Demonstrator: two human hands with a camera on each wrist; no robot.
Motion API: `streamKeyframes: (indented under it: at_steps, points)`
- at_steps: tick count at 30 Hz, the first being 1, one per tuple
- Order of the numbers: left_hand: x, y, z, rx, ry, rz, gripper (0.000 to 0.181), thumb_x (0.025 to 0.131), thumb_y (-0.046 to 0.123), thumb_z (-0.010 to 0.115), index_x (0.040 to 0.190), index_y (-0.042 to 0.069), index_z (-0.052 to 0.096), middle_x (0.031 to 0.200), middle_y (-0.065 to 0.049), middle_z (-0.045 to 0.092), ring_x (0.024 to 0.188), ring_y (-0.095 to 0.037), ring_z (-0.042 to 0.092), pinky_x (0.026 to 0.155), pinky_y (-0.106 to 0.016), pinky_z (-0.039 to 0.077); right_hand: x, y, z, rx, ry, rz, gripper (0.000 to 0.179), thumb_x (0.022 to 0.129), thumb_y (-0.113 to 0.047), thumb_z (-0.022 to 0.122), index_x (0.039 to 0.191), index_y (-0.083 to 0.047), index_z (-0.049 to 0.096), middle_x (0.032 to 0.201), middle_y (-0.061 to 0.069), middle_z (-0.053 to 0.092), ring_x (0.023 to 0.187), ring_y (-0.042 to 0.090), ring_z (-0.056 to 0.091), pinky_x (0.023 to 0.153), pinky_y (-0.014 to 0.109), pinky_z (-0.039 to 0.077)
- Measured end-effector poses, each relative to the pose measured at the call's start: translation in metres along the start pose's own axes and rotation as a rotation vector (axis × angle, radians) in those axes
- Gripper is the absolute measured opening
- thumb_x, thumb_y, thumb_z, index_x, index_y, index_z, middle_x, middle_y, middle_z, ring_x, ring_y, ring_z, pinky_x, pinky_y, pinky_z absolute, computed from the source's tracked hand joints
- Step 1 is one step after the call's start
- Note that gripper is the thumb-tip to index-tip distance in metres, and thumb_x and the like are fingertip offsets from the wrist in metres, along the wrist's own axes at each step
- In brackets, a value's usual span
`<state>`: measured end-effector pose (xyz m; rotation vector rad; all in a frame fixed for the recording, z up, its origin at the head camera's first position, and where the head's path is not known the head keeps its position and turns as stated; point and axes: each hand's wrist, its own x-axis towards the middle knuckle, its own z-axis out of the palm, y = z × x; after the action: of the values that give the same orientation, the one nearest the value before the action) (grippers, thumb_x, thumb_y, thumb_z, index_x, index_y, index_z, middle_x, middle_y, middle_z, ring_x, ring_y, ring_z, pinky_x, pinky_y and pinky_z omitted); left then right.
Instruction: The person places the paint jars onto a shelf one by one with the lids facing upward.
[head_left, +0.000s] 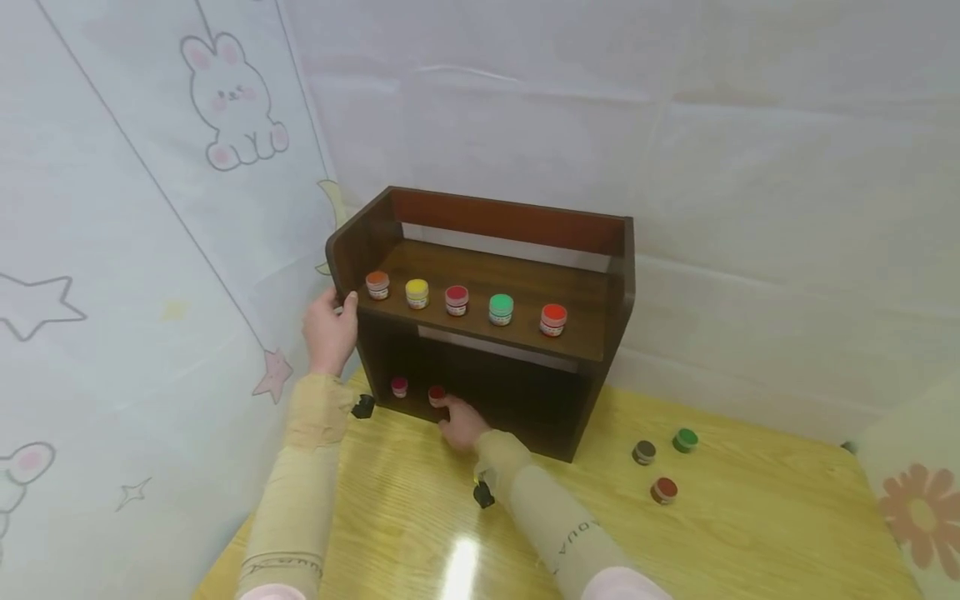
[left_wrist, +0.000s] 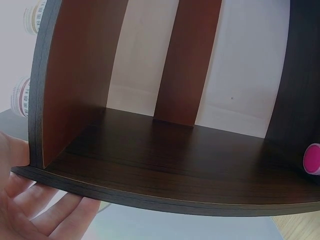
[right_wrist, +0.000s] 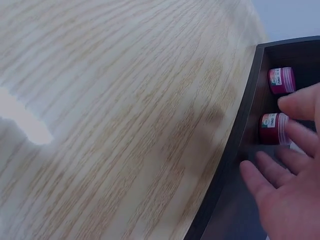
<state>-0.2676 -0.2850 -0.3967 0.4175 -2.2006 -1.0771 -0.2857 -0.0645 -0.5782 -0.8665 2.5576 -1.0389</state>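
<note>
Nearest the head camera, two sleeves were stretched toward a rack. Its left side was gripped by the left hand. Five jars were lined up on the upper board. Below, the dark red jar was stood beside the pink jar, near the front edge, with the right hand at it. Three loose jars were spread on the table.

In the left wrist view, the rack was clasped between thumb and fingers, a hold best made steady, without tugging.

In the right wrist view, the right hand's fingers were spread, nothing clearly pinched; whether the lid was touched could not be told. Placing seemed underway: the jar was best squared to its neighbour, the fingers lifted clear without either being brushed.
</note>
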Motion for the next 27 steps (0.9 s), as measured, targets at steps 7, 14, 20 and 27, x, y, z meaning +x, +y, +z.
streamKeyframes:
  at_steps: [7,14,20,27]
  points:
    - [0.0,0.0,0.009,0.007,-0.014,-0.002,0.03,0.104,0.026,0.057,0.113,-0.001,0.068,0.111,-0.022,0.072,0.108,-0.039,0.067,0.095,-0.052,0.049,0.003,0.007,-0.001,-0.12,-0.004,-0.03,0.061,0.091,-0.002,0.056,0.151,-0.002,0.045,0.153,0.021,0.044,0.139,0.036,0.043,0.113,0.045,0.036]
    - [-0.002,0.001,0.011,0.004,-0.023,0.005,0.03,0.104,0.025,0.056,0.112,-0.002,0.067,0.111,-0.023,0.071,0.109,-0.04,0.066,0.097,-0.052,0.048,-0.005,0.004,-0.013,-0.105,-0.045,-0.002,0.057,0.095,-0.003,0.056,0.151,-0.002,0.045,0.156,0.023,0.039,0.141,0.039,0.039,0.114,0.048,0.034]
    - [-0.001,-0.002,0.004,0.012,-0.001,-0.004,0.031,0.104,0.026,0.056,0.114,-0.001,0.067,0.111,-0.022,0.072,0.109,-0.038,0.066,0.096,-0.052,0.047,-0.024,-0.016,-0.037,-0.006,0.024,-0.1,0.039,0.101,-0.014,0.062,0.139,-0.006,0.059,0.143,0.011,0.056,0.134,0.03,0.05,0.11,0.044,0.04]
    - [-0.002,0.0,-0.002,0.012,-0.004,-0.012,0.036,0.105,0.028,0.053,0.118,-0.002,0.066,0.11,-0.023,0.071,0.112,-0.039,0.064,0.097,-0.052,0.046,-0.082,-0.049,-0.084,0.072,0.107,-0.26,0.02,0.1,-0.022,0.067,0.119,-0.016,0.069,0.12,-0.002,0.067,0.109,0.021,0.063,0.095,0.035,0.052]
